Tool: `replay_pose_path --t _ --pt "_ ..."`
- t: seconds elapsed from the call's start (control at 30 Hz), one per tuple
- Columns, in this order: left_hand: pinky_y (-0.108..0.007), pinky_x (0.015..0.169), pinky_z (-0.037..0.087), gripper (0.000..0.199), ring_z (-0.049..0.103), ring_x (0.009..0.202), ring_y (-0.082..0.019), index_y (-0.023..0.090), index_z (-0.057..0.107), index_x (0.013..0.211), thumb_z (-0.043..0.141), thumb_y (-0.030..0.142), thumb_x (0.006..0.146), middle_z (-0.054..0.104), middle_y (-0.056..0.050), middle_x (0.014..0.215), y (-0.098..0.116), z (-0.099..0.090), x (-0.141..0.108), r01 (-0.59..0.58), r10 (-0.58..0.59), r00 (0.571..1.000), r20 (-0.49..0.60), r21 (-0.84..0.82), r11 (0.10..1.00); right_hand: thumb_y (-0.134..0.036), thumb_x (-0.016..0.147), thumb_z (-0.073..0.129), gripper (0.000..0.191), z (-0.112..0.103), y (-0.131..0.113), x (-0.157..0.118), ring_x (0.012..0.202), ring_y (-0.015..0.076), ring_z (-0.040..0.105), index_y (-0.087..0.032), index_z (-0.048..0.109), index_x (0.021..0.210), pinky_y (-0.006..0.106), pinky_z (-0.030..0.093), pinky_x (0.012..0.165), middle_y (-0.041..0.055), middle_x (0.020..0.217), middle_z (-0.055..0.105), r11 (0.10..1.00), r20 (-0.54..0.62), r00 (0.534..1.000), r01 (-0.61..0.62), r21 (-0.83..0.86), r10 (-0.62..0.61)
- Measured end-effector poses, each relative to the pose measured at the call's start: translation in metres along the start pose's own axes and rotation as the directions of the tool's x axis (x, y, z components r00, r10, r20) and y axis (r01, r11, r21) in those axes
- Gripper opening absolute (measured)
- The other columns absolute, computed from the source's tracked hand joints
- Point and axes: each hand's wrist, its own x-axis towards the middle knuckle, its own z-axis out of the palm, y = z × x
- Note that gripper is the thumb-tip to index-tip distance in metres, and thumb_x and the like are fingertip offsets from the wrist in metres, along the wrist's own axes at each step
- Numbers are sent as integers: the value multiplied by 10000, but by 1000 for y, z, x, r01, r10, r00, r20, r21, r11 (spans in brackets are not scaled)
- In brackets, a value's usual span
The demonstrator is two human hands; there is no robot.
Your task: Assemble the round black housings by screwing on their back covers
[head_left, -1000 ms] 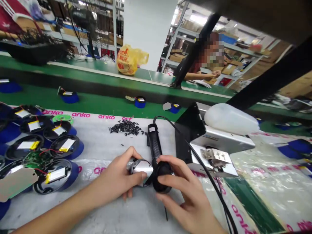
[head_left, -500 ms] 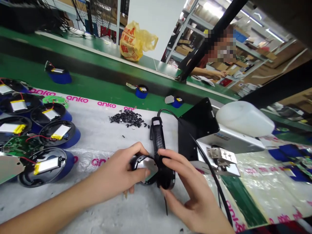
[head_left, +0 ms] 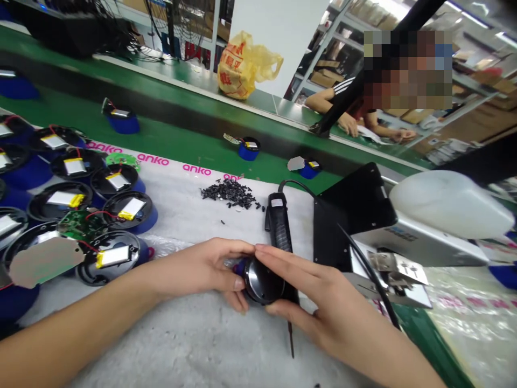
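A glossy black round part point(head_left: 264, 280), with a bit of blue showing at its left side, is held between my two hands above the mat. My left hand point(head_left: 222, 269) grips its left side, thumb on the near edge. The fingers of my right hand point(head_left: 311, 285) lie along the top rim and its thumb presses the lower right edge. Right behind the part, a black electric screwdriver point(head_left: 279, 226) lies on the mat with its bit point(head_left: 291, 342) pointing toward me. Beyond my hands is a heap of small black screws or pieces point(head_left: 231, 193), too small to tell.
Many blue round housings point(head_left: 149, 218) with batteries and wires crowd the left. To the right stand a metal machine point(head_left: 432, 242) and black panel point(head_left: 351, 207). Several housings sit on the green strip point(head_left: 181, 129). Across the bench are a yellow bag point(head_left: 238, 67) and a person's hands point(head_left: 349, 124).
The black round part in my right hand has been brought left over the housing in my left hand, covering its silvery plate. The camera view has shifted left.
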Motion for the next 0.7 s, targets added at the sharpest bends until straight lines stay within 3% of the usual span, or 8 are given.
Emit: replay_pose_path --t 0.17,0.57,0.7 --pt "-363 795 597 402 749 754 -187 221 628 1271 615 148 875 737 -39 883 -1 1 -1 15 -15 1000 -2 18 1000 -305 923 663 624 -1 8 -1 1299 226 551 -318 404 1491 347 512 1071 20 1474 503 998 4 998 66 -12 -66" --pt "-274 713 588 369 727 645 -134 180 643 1195 519 16 888 713 0 745 0 3 1 48 -48 999 -16 11 999 -331 959 590 573 -7 0 1 1253 232 588 -287 399 1497 328 553 1012 23 1456 516 983 62 995 86 -161 -77" --pt "-247 719 572 377 707 649 -110 193 652 1122 568 -18 820 703 32 768 1 3 -1 -24 24 1000 20 12 1000 -342 974 561 556 -4 -6 0 1260 221 585 -273 394 1501 330 537 1036 22 1451 525 971 54 997 72 -226 -61"
